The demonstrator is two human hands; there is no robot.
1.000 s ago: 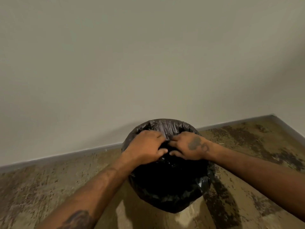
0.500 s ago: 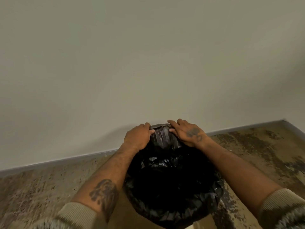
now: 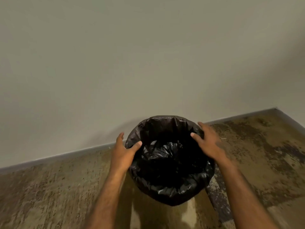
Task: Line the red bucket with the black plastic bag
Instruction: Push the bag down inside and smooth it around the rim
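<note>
The black plastic bag (image 3: 170, 184) lies inside the bucket and is folded down over the whole rim, so none of the bucket's red shows. It stands on the floor close to the wall. My left hand (image 3: 123, 152) rests on the left side of the rim, thumb hooked inside the opening and fingers outside. My right hand (image 3: 207, 140) lies over the right side of the rim with its fingers spread on the plastic. Neither hand is closed around the bag.
A plain pale wall (image 3: 148, 55) rises right behind the bucket, with a grey skirting strip (image 3: 66, 155) along its foot. The floor (image 3: 49, 187) is worn, mottled brown. A room corner shows at the far right.
Both hands have moved from the far edge of the rim, where they pressed the bag down, outward to the left and right sides. The bag's opening now shows fully.
</note>
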